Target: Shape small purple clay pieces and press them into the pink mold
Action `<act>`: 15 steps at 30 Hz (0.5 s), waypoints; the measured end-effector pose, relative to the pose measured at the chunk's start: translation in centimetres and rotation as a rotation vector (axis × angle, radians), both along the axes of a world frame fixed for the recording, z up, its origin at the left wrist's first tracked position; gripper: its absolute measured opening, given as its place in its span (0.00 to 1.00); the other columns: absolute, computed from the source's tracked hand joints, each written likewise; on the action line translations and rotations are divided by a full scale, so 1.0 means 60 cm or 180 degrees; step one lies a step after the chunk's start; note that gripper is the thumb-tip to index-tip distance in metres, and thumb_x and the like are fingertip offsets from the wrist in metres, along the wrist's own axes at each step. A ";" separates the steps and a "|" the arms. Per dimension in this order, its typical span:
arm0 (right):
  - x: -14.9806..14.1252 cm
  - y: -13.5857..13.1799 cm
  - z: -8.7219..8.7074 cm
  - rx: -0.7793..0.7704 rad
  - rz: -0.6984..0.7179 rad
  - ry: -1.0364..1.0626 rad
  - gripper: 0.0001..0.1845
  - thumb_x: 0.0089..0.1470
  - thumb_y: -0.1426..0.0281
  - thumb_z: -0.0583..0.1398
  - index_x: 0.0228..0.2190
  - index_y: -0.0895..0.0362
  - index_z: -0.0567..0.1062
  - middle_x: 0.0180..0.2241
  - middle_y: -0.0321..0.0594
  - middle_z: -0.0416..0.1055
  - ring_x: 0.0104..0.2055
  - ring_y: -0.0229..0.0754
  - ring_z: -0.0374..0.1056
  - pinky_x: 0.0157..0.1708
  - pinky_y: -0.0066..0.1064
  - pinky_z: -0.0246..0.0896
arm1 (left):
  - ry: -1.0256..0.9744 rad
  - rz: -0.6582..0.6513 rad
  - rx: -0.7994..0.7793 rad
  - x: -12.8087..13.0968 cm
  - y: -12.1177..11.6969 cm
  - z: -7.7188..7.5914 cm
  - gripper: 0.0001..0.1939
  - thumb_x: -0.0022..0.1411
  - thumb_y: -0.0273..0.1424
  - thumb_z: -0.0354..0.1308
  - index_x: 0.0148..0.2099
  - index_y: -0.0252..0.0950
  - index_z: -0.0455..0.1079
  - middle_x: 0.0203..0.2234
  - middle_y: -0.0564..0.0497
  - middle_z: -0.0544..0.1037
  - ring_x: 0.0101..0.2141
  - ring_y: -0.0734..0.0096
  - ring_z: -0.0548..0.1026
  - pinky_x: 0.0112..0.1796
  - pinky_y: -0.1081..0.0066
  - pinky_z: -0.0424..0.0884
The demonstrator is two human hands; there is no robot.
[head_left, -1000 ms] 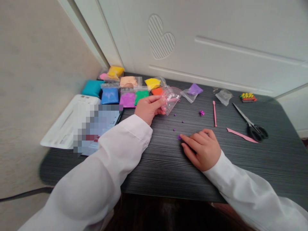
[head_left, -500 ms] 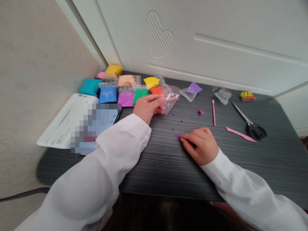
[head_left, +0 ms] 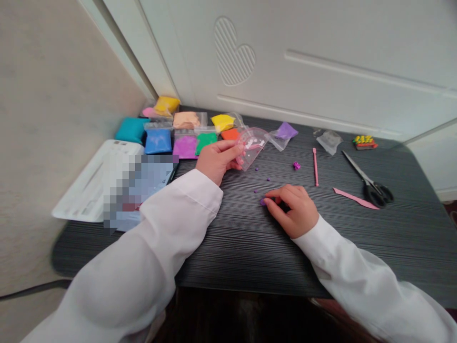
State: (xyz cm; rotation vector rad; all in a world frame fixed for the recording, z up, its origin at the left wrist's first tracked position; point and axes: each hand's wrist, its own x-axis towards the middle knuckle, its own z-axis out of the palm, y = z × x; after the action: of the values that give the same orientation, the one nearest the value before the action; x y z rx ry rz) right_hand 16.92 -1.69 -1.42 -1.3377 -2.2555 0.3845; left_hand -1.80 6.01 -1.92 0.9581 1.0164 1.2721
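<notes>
My left hand (head_left: 220, 159) is closed on a clear plastic piece (head_left: 251, 148) with a pink edge and white marks, held above the table; its exact kind I cannot make out. Lower and to the right, my right hand (head_left: 293, 209) pinches a small lump of purple clay (head_left: 263, 202) at the table surface between thumb and forefinger. Several tiny purple clay balls (head_left: 268, 179) lie between the two hands. Beyond the right hand sits a small magenta clay shape (head_left: 296, 166).
Bags of coloured clay (head_left: 159, 141) crowd the back left. A tablet-like device (head_left: 143, 190), partly blurred out, lies beside a white tray (head_left: 82, 190). On the right are a pink stick tool (head_left: 315, 166), a pink clay knife (head_left: 357, 198), scissors (head_left: 373, 188) and a yellow-topped clay model (head_left: 364, 142).
My right hand has shifted slightly left and up, its thumb now beside the purple lump. My left hand keeps its hold on the clear plastic piece. The view has moved a little.
</notes>
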 end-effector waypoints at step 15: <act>0.033 0.022 0.021 -0.0625 -0.0421 0.1142 0.08 0.48 0.67 0.55 0.33 0.54 0.68 0.25 0.34 0.68 0.24 0.34 0.64 0.27 0.30 0.61 | 0.1682 -0.1228 0.0978 0.009 -0.030 0.024 0.12 0.51 0.35 0.54 0.35 0.35 0.72 0.31 0.50 0.75 0.34 0.70 0.71 0.36 0.71 0.65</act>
State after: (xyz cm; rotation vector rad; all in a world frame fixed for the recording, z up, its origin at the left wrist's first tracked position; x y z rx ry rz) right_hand 18.91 -0.37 -0.17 -1.3783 -1.8616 0.7503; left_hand -1.24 4.24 -0.46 1.7000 0.9766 0.8772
